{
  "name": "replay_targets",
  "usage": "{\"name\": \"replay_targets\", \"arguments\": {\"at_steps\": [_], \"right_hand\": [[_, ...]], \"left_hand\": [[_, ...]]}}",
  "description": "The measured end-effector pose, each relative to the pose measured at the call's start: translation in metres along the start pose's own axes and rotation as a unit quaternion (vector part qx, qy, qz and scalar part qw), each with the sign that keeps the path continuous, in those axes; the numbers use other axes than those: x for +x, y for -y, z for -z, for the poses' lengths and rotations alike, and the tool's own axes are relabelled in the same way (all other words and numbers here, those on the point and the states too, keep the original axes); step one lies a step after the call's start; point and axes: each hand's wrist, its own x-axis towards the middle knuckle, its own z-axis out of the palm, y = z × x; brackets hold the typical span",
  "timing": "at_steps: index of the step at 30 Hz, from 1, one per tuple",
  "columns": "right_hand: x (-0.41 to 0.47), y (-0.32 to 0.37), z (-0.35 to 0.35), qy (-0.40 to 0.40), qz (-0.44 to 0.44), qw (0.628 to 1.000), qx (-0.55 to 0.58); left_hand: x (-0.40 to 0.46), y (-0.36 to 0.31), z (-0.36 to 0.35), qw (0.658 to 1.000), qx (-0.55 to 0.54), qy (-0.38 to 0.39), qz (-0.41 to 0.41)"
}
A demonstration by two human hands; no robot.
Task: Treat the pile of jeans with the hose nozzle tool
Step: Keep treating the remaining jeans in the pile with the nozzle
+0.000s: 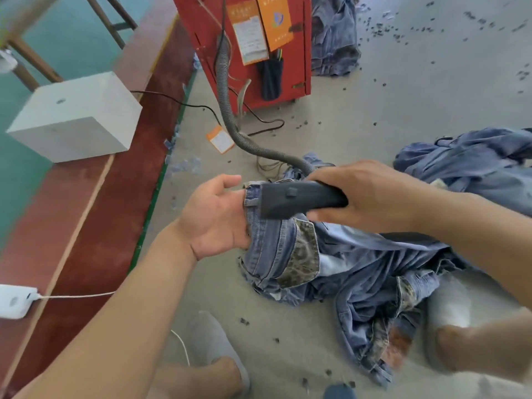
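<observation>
While left hand (pixel 214 214) grips jeans (pixel 276 249), right hand (pixel 371 194) clenched round nozzle (pixel 299 198)

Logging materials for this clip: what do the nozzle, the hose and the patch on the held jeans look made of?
Nozzle: matte black, probably hard plastic, with a moulded tab. Hose: grey ribbed, likely flexible plastic. Patch: mottled brown label on blue denim jeans, perhaps leather or imitation.
</observation>
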Motion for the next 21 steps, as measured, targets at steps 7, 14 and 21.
{"name": "replay_targets", "arguments": {"at_steps": [7, 14, 21], "right_hand": [[-0.001, -0.025, 0.019, -0.084, -0.09, 0.992, 0.018], [-0.018, -0.041, 0.006, -0.062, -0.178, 0.982, 0.016], [-0.005, -0.031, -0.03, -0.069, -0.397, 0.846, 0.348]], "left_hand": [[0.002, -0.012, 0.009, 0.999, 0.025, 0.005, -0.022], [0.005, -0.021, 0.007, 0.998, -0.048, -0.007, -0.051], [0.017, -0.021, -0.017, 0.959, -0.226, 0.112, -0.132]]}}
